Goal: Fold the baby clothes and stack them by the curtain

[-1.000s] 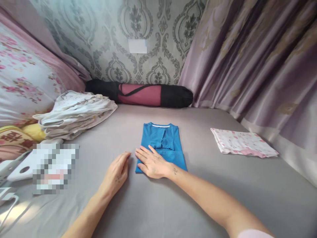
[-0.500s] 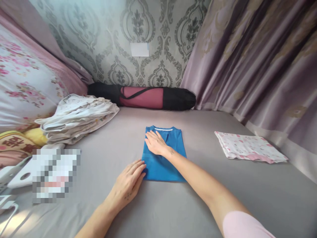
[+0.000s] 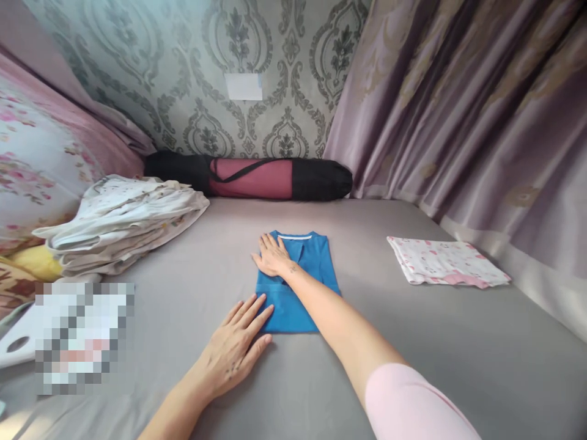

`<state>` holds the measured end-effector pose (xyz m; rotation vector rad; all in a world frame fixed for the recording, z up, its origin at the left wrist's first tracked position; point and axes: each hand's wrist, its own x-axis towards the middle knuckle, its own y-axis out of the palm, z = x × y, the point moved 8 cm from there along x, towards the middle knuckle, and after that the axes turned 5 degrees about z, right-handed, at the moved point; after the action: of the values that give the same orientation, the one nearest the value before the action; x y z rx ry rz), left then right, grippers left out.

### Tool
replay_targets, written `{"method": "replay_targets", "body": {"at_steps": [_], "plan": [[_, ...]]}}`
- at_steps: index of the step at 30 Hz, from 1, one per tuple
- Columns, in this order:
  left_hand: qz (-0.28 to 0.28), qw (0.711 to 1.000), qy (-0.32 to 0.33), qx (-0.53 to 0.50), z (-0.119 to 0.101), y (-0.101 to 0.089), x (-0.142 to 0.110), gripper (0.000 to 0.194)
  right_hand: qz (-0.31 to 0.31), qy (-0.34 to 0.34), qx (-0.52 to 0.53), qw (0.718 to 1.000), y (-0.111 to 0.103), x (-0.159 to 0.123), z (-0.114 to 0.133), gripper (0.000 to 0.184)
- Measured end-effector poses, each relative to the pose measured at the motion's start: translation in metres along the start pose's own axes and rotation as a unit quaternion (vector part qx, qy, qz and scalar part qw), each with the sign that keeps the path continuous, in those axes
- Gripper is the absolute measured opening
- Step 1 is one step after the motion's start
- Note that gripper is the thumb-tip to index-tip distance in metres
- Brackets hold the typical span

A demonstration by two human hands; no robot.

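A blue shirt point(image 3: 293, 308) lies folded into a flat rectangle on the grey bed sheet, its neckline with a white strip at the far end. My right hand point(image 3: 273, 255) rests flat on the shirt's upper left part, fingers spread and pointing away from me. The right forearm crosses over the shirt and hides part of its right side. At the lower left edge, my left hand point(image 3: 238, 345) is open, with its fingertips on the blue cloth and its palm over the sheet.
A folded white and pink printed cloth point(image 3: 447, 261) lies to the right. On the left are a pile of pale fabric point(image 3: 123, 223) and a blurred-out item point(image 3: 85, 336). A long black and maroon bag point(image 3: 250, 177) lies along the wall, beside purple curtains point(image 3: 398, 110).
My right hand has moved left to the shirt's upper left edge. My left hand's fingers have spread out flat over the lower left edge. The view has turned slightly right.
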<state>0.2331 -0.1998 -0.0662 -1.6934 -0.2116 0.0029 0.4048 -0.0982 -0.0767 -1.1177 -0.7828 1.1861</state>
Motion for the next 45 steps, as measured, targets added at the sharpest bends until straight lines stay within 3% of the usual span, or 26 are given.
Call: {"method": "replay_targets", "body": {"at_steps": [5,9,11,16,20,23,26,29,33,36,39,42,45], "plan": [[-0.017,1.000,-0.003,0.004,-0.002,-0.005,0.000,0.056,0.018,-0.007,0.064,0.998,-0.019,-0.008,-0.009,0.064],[-0.037,0.999,-0.018,0.006,0.000,-0.011,0.000,0.052,-0.053,0.010,0.046,0.997,-0.048,-0.018,-0.027,0.061],[-0.041,0.999,-0.019,0.001,0.001,-0.011,0.000,0.052,-0.060,-0.001,0.020,0.998,-0.045,-0.020,-0.028,0.060],[-0.026,0.999,-0.019,-0.018,0.003,-0.005,0.001,0.052,-0.001,-0.030,0.004,1.000,-0.008,-0.016,-0.017,0.062],[-0.032,0.999,-0.014,-0.011,0.002,-0.006,-0.001,0.053,0.009,-0.036,0.061,0.997,-0.016,-0.018,-0.021,0.062],[-0.043,0.999,-0.010,0.004,0.002,-0.006,-0.001,0.054,-0.063,0.009,0.058,0.996,-0.043,-0.032,-0.046,0.061],[-0.042,0.999,-0.009,0.000,0.003,-0.004,-0.001,0.053,-0.124,0.123,0.015,0.985,-0.056,-0.052,-0.086,0.064],[-0.029,0.999,-0.013,-0.017,0.005,-0.002,0.000,0.051,-0.085,0.199,0.013,0.976,-0.041,-0.061,-0.119,0.065],[-0.012,0.999,-0.022,-0.033,0.006,0.000,0.001,0.049,-0.043,0.192,0.066,0.978,-0.038,-0.063,-0.132,0.064],[-0.032,0.998,-0.023,-0.049,0.005,-0.005,0.000,0.047,-0.052,0.147,0.121,0.980,-0.058,-0.083,-0.122,0.062],[-0.064,0.995,-0.027,-0.067,0.005,-0.015,-0.001,0.044,-0.089,0.043,0.084,0.992,-0.074,-0.127,-0.089,0.060],[-0.082,0.992,-0.038,-0.088,0.006,-0.021,-0.001,0.041,-0.076,-0.043,0.036,0.996,-0.057,-0.172,-0.055,0.059],[-0.063,0.991,-0.043,-0.108,0.007,-0.018,0.000,0.039,-0.010,-0.067,0.040,0.997,-0.022,-0.192,-0.043,0.056]]}}
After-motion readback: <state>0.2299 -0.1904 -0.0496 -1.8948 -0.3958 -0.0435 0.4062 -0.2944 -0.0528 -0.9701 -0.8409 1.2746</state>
